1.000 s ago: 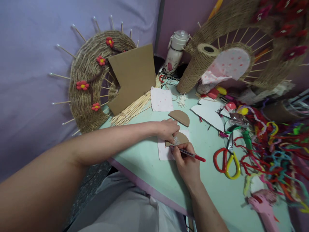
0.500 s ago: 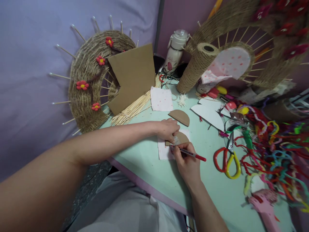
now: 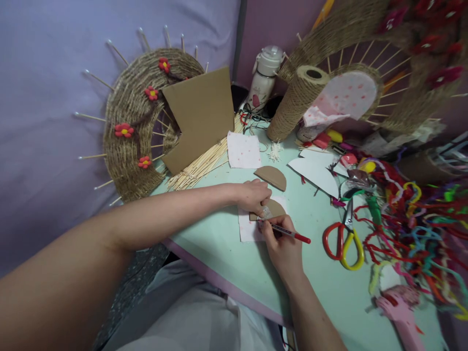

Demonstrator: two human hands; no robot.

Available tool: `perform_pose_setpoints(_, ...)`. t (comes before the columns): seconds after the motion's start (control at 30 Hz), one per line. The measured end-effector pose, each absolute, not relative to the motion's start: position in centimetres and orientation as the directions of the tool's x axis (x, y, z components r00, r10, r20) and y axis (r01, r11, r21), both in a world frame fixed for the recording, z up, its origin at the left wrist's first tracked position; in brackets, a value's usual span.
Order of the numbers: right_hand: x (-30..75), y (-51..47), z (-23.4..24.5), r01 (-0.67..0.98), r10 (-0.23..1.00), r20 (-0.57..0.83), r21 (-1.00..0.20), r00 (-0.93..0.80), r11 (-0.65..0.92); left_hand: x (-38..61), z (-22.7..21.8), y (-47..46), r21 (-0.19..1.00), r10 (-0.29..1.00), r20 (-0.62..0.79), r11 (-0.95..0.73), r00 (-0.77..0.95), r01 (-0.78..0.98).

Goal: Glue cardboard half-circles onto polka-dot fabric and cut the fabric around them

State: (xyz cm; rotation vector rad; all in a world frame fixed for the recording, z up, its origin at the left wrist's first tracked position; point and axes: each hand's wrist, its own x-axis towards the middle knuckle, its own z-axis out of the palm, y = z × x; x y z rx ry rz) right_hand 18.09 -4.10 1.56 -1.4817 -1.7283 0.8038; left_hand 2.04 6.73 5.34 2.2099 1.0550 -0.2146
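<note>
My left hand (image 3: pixel 255 196) presses a cardboard half-circle (image 3: pixel 277 208) down, with its thumb on the piece near the straight edge. Underneath lies a white fabric square with pinkish dots (image 3: pixel 247 234), flat on the table. In my right hand (image 3: pixel 285 248) is a pen with a red end (image 3: pixel 294 235), gripped between thumb and fingers. Its tip meets the straight edge of the cardboard close to my left thumb; any line drawn there is too small to make out. Just beyond my hands rests a second cardboard half-circle (image 3: pixel 270 178).
Red-and-yellow-handled scissors (image 3: pixel 343 239), tangled pipe cleaners (image 3: pixel 413 229) and a pink glue gun (image 3: pixel 400 312) lie to the right. Behind are a twine roll (image 3: pixel 294 105), a bottle (image 3: pixel 263 80), thin sticks (image 3: pixel 201 163), another dotted square (image 3: pixel 244 150) and a cardboard sheet (image 3: pixel 204 117) against a twine-covered ring (image 3: pixel 124 102).
</note>
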Motion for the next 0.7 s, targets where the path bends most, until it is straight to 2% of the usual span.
perform_pose_setpoints(0.7,17.94,-3.88,1.97,0.549,0.987,0.134,-0.820,-0.091,0.162,1.89,5.39,6.82,0.511,0.623,-0.404,-0.454,0.670,0.730)
